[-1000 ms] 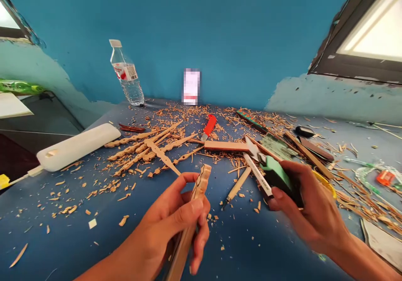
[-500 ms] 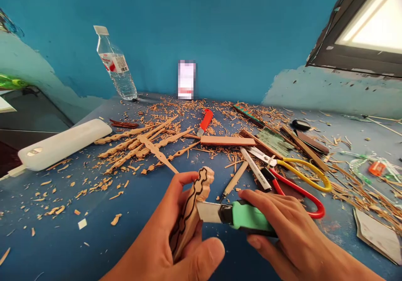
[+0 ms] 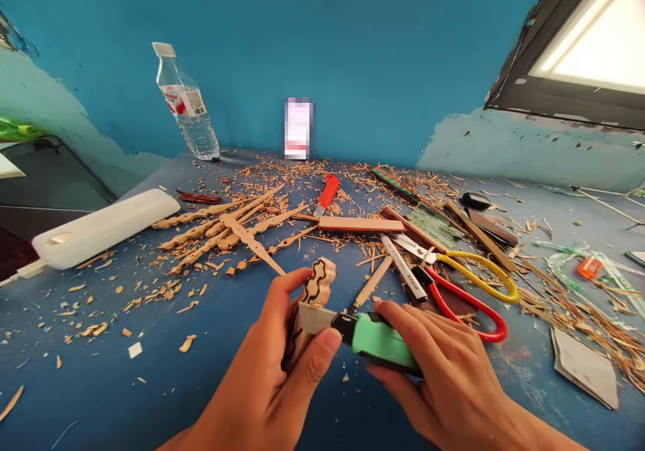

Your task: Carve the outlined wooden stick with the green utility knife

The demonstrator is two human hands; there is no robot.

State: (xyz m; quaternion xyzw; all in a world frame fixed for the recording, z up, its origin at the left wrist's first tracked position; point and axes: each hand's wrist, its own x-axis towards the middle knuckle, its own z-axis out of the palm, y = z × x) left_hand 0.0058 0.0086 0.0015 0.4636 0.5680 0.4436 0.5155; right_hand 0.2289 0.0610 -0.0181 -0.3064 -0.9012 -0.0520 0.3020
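Observation:
My left hand [image 3: 272,363] is wrapped round a piece of wood [image 3: 322,279] with a wavy carved edge and dark outlines on its face. Its thumb lies close to the blade. In my right hand [image 3: 443,363] is a utility knife [image 3: 383,340] with a green and black handle. The knife's wide blade lies across the wood's face, above my left thumb, and hides part of it. The lower part of the wood is hidden by my left hand.
Carved wooden strips [image 3: 246,236], a red cutter [image 3: 328,194] and a wooden bar [image 3: 360,225] lie beyond my hands. Red and yellow handled scissors [image 3: 491,316] are at the right. A bottle [image 3: 194,115] and a white case [image 3: 105,229] stand out at the left amid wood shavings.
The blade has moved left across the wood's face. My left thumb has risen to the blade, and the wood has tilted a little. My right hand has shifted left with the knife.

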